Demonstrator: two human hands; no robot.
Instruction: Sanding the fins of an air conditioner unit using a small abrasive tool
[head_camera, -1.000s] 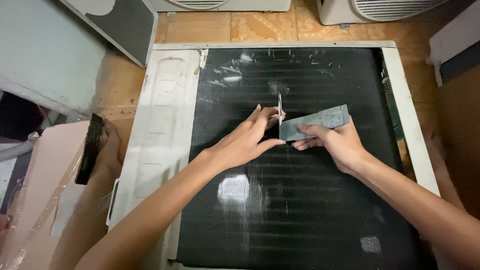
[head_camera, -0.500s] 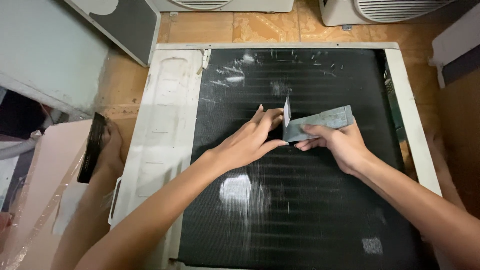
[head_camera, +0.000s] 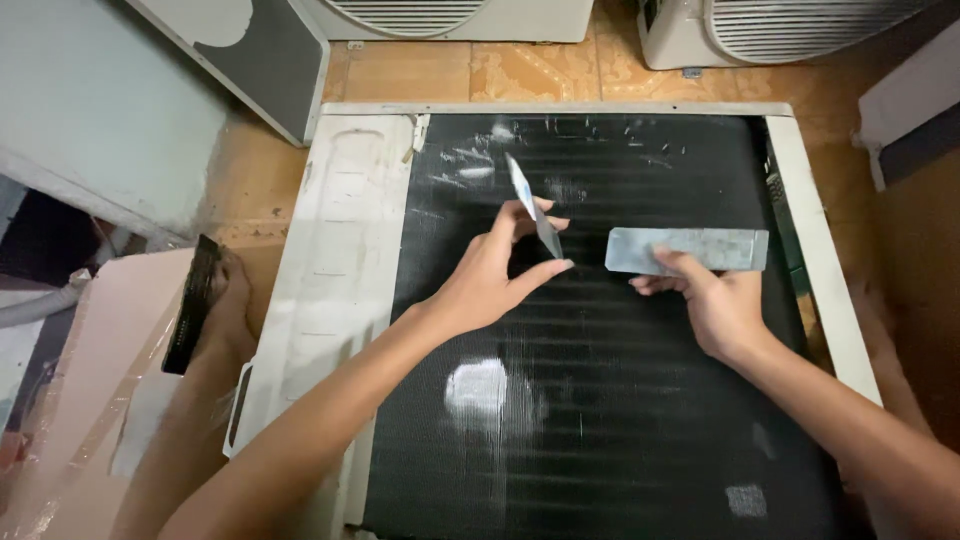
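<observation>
Your left hand (head_camera: 490, 280) pinches a thin blade (head_camera: 532, 208) — your right hand (head_camera: 715, 305) grips a grey block (head_camera: 687, 249), fingertips hidden beneath — over the black coil (head_camera: 600, 420).

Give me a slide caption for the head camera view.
Left hand lifts a thin metal strip while right hand holds a flat metal piece over black coil fins.

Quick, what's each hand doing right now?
Left hand: closed, pinching a thin grey strip above the black finned panel.
Right hand: closed, holding a flat grey metal plate.
</observation>
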